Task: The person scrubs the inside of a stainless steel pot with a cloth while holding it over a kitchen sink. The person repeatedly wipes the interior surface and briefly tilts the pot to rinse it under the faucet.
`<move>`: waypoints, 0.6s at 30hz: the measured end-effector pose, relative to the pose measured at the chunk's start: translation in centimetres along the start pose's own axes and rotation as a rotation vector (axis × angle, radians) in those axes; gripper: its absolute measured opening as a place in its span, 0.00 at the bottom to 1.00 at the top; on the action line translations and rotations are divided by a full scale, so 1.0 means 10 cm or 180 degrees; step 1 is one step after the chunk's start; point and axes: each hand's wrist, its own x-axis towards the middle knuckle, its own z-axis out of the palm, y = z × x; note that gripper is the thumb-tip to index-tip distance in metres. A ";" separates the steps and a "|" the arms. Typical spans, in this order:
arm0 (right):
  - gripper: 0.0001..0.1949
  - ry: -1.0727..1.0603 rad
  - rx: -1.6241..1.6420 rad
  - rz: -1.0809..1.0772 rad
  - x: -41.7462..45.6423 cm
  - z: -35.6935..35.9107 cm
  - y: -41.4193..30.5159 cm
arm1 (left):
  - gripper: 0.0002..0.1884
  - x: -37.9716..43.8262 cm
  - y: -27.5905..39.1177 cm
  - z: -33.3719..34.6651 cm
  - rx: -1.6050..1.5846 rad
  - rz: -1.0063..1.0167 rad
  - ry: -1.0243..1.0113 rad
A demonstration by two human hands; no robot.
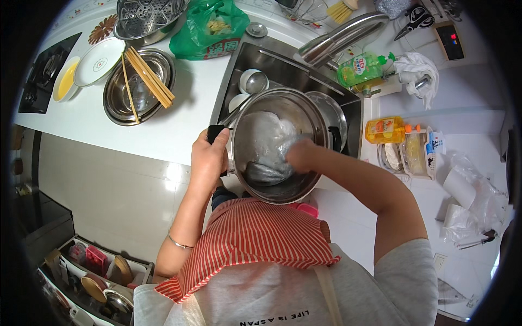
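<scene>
A deep stainless steel pot [251, 122] is tilted over the sink, its open mouth towards me. On its left side, my left hand [210, 157] grips the black handle. My right hand [304, 155] reaches inside, blurred, closed around a scrubber or crumpled film [287, 150] that I cannot make out clearly. Shiny wet-looking streaks and a dark reflection show on the inner wall. Behind the pot, a white bowl [244, 81] holds a metal ladle [256, 82]. At the pot's right, a round metal or glass lid [332, 110] lies partly hidden in the sink.
The steel faucet [342, 38] arches above the sink [285, 65]. Detergent bottles [361, 69] stand right of it. Left on the counter are steel bowls [108, 95] with wooden chopsticks [149, 77], a white plate [96, 63] and a green plastic bag [187, 36].
</scene>
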 end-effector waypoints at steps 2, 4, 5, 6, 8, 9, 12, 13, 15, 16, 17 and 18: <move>0.05 0.1251 -0.0582 -0.0118 0.06 -0.06 0.21 | 0.10 -0.02 0.03 0.07 0.0081 0.0027 -0.0011; 0.05 0.2301 -0.1256 -0.0403 0.03 -0.36 0.25 | 0.10 -0.02 0.05 0.13 0.0208 0.0044 0.0012; 0.05 0.2620 -0.1536 -0.0532 -0.05 -0.60 0.22 | 0.10 -0.03 0.07 0.16 0.0289 0.0056 0.0037; 0.05 0.2867 -0.1884 -0.0759 -0.12 -0.79 0.22 | 0.10 -0.04 0.08 0.18 0.0367 0.0063 0.0066; 0.10 0.2789 -0.2064 -0.1139 -0.12 -0.87 0.32 | 0.10 -0.06 0.10 0.24 0.0353 0.0057 0.0030; 0.12 0.2784 -0.2384 -0.1025 -0.10 -0.82 0.43 | 0.10 -0.08 0.11 0.26 0.0370 0.0082 0.0027; 0.16 0.2475 -0.2558 -0.0568 -0.09 -0.43 0.75 | 0.10 -0.12 0.18 0.30 0.0409 0.0023 0.0169; 0.15 0.2383 -0.2277 -0.0358 -0.10 -0.28 0.76 | 0.10 -0.11 0.18 0.28 0.0409 0.0055 0.0138; 0.15 0.2182 -0.1710 0.0055 -0.15 0.01 0.64 | 0.10 -0.13 0.22 0.34 0.0607 0.0212 0.0262; 0.15 0.1919 -0.1133 0.0111 -0.21 0.06 0.53 | 0.10 -0.13 0.21 0.35 0.0616 0.0295 0.0274; 0.14 0.1759 -0.0832 0.0187 -0.22 0.15 0.40 | 0.11 -0.13 0.20 0.37 0.0627 0.0378 0.0284; 0.14 0.1597 -0.0527 0.0295 -0.23 0.28 0.25 | 0.12 -0.13 0.19 0.40 0.0642 0.0470 0.0260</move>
